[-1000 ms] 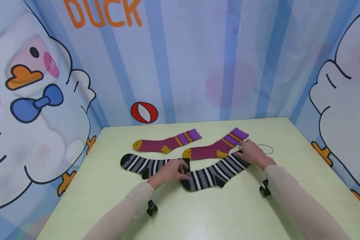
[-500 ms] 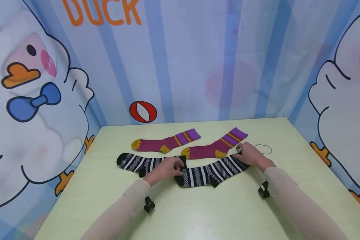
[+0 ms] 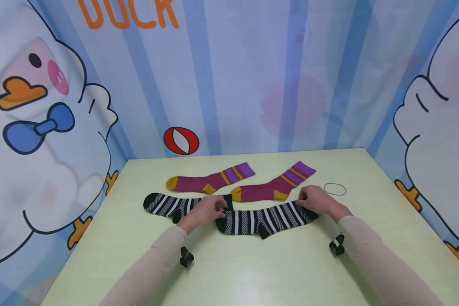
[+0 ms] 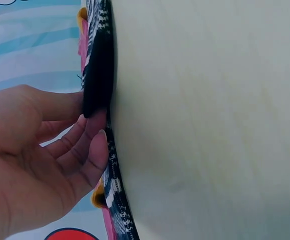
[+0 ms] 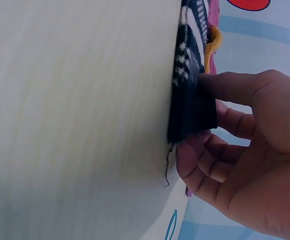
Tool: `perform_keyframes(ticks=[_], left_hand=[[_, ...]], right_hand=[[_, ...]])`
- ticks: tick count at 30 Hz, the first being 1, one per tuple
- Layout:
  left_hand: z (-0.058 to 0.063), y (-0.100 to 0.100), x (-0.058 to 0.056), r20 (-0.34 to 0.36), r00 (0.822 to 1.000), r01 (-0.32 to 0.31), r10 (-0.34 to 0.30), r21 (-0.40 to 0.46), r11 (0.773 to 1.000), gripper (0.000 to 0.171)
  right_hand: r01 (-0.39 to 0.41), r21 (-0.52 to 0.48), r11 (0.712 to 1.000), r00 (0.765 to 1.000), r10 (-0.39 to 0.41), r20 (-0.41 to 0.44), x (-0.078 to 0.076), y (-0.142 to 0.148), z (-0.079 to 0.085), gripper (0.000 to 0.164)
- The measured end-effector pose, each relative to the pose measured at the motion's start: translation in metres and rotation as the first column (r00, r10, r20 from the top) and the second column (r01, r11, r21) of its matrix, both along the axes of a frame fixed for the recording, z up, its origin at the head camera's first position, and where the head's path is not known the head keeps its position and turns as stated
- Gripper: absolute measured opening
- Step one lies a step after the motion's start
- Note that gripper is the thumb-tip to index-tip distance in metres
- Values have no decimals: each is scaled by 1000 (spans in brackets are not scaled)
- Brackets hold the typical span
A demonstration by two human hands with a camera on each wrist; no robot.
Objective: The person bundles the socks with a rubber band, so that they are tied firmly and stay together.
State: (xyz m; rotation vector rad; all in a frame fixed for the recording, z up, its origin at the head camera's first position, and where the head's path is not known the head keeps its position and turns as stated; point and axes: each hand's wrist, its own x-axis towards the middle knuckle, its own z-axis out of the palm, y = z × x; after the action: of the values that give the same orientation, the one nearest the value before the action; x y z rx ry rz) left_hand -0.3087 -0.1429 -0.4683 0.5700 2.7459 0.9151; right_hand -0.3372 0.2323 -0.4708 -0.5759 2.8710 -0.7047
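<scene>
A black-and-white striped sock (image 3: 248, 222) lies nearest the person on the table, between the two hands. The left hand (image 3: 203, 211) pinches its black toe (image 4: 99, 70), thumb on one side and fingers on the other in the left wrist view. At the opposite end, the right hand (image 3: 316, 199) grips the black cuff (image 5: 192, 112), from which a loose thread dangles in the right wrist view. A second striped sock (image 3: 162, 203) lies to the left, its cuff end partly hidden behind the left hand.
Two maroon socks with purple cuffs and mustard toes lie farther back, a left one (image 3: 193, 184) and a right one (image 3: 258, 191). A thin loop (image 3: 335, 189) rests right of the right hand. Behind the table (image 3: 252, 272) hangs a printed cloth backdrop (image 3: 237, 76).
Both hands still hold the front striped sock, which has shifted left and turned a little straighter across the table. The other striped sock has slid slightly left too.
</scene>
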Motion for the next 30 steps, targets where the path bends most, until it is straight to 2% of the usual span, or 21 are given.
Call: perform_keyframes(ticks=[6, 13, 19, 24, 27, 30], left_hand=[[0, -5, -4, 27, 1000, -12, 11, 14, 1000, 13], [4, -7, 0, 49, 997, -60, 60, 3, 998, 3], [8, -12, 3, 39, 995, -95, 94, 11, 995, 4], [14, -13, 9, 47, 988, -147, 145, 58, 987, 5], [14, -13, 12, 92, 979, -188, 180, 77, 979, 6], [14, -13, 15, 118, 971, -216, 206, 77, 973, 7]], right_hand=[[-10, -21, 1000, 998, 11, 60, 2, 2, 1, 18], [18, -15, 1000, 984, -15, 177, 11, 1, 9, 17], [14, 10, 1000, 968, -16, 250, 17, -1, 17, 18], [52, 14, 999, 934, -54, 354, 22, -2, 26, 17], [70, 5, 998, 906, -66, 419, 27, -3, 29, 13], [62, 0, 998, 893, -55, 446, 30, -4, 31, 6]])
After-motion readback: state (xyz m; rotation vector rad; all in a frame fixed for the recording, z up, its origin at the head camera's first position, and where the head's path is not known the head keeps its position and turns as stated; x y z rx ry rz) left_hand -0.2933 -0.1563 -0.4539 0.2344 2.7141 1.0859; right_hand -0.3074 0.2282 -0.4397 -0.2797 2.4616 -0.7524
